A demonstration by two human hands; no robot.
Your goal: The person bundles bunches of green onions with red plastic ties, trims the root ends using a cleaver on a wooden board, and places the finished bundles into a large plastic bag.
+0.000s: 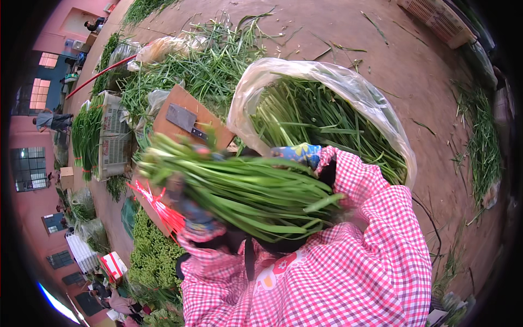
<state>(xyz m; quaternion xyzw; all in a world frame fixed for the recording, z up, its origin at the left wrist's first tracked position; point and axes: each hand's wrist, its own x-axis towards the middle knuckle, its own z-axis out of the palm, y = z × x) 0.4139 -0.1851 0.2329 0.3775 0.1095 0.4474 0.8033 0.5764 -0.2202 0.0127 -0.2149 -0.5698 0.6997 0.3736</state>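
Bundle of green stalks (245, 193), long and leafy with pale ends, lies across both arms at chest height. Left hand (193, 215) and right hand (299, 154) are gloved; can't tell either grip. Clear plastic bag (348, 87) behind holds more stalks.

Bare brown floor (348, 32) carries loose green stalks (207, 65) in heaps and scattered strands. On it lie a clear bag (376, 103) full of stalks, a white crate (114, 136), and a board (185, 117) bearing a cleaver (184, 120). A second crate (436, 19) sits at the far edge.
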